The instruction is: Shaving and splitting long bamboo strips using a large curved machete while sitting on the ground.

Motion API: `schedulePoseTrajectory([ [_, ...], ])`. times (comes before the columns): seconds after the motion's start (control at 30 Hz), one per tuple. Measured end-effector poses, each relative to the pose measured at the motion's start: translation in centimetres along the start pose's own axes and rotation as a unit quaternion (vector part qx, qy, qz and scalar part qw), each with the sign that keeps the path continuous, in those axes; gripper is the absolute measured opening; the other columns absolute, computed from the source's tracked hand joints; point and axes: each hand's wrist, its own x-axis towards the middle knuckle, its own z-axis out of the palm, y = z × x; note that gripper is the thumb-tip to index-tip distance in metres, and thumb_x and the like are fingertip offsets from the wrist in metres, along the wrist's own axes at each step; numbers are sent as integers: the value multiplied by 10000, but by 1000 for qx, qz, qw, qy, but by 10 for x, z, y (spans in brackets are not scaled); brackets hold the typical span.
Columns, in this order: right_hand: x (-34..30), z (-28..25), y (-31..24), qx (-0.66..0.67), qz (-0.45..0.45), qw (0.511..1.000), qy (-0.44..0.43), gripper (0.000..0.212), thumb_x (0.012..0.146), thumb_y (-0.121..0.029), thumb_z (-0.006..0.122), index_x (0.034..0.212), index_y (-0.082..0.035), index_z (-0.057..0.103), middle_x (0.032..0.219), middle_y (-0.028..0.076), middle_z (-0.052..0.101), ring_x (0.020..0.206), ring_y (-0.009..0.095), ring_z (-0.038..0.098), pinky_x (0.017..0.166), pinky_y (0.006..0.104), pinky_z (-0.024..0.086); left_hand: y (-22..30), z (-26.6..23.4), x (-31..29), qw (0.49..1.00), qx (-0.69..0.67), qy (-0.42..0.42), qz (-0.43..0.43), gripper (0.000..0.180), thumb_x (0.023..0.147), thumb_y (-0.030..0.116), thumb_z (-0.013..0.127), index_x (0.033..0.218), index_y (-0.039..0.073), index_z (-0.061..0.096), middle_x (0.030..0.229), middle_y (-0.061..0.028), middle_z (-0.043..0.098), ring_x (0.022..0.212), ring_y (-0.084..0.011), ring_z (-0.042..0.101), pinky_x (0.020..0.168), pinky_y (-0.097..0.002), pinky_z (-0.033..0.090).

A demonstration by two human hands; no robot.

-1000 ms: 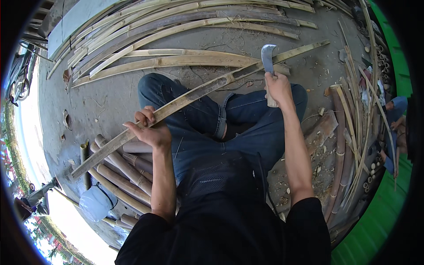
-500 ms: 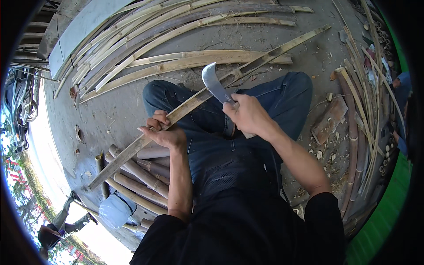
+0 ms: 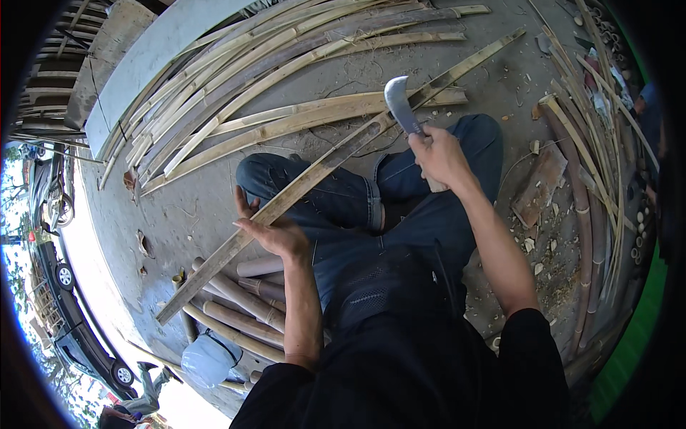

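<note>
A long split bamboo strip [image 3: 311, 179] runs slantwise across my lap, hollow side up, from lower left to upper right. My left hand [image 3: 271, 234] cradles it from beneath near its lower part, with some fingers stretched out past the edge. In my right hand [image 3: 443, 161] is a billhook [image 3: 402, 106] with a hooked metal blade, gripped by the handle. The blade points up and to the left, overlapping the strip in view. Whether blade and strip touch, I cannot tell.
Split bamboo lengths [image 3: 286, 68] lie across the floor ahead. Uncut bamboo poles [image 3: 243, 297] and a pale blue rounded thing [image 3: 207, 360] are at my left. On the right are a flat wooden block [image 3: 539, 186], chips and thin strips [image 3: 614, 179]. Outside stands a dark pickup truck [image 3: 82, 336].
My right hand and the billhook have moved up along the strip to the right. My left hand's fingers have loosened and straightened. The whole view has shifted slightly, bringing the truck into sight.
</note>
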Motion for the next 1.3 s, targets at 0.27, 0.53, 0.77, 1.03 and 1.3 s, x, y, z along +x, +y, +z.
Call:
schedulePoseTrajectory([
  [0.27,-46,44,-49,-49,-116,979,-163,442,920,-324,625,1069,88,684,808,270,708,868,434,707,807,435,555,-19,15,-16,997,30,-58,-49,727,1060,620,185,1590,134,294,1514,-113,356,1118,-186,423,1095,-353,293],
  [0.53,17,-11,-8,-4,-28,1000,-6,377,946,-328,608,987,41,675,694,189,690,638,328,713,616,413,563,-19,1,-14,994,61,-79,-47,812,1022,689,170,1619,139,197,1471,-134,362,1120,-179,446,1070,-323,333],
  [0.77,41,-14,21,-105,-114,978,142,329,939,-306,625,970,20,660,772,250,693,765,431,690,716,514,541,18,-9,5,978,-183,-42,-90,530,1068,522,386,1160,53,614,1099,-100,604,991,-244,552,1034,-452,427],
  [1.03,10,10,2,-54,-110,991,55,414,945,-318,616,1073,73,662,886,326,681,941,492,662,840,501,526,46,17,22,878,-440,-19,-185,537,946,502,551,598,169,312,591,2,252,612,-158,271,760,-347,360],
  [1.3,-8,31,-1,-58,-115,991,30,316,959,-296,602,975,10,680,680,212,672,677,405,694,622,449,536,34,31,22,936,-326,46,-124,531,1050,460,331,613,181,219,562,23,161,572,-149,158,604,-343,269],
])
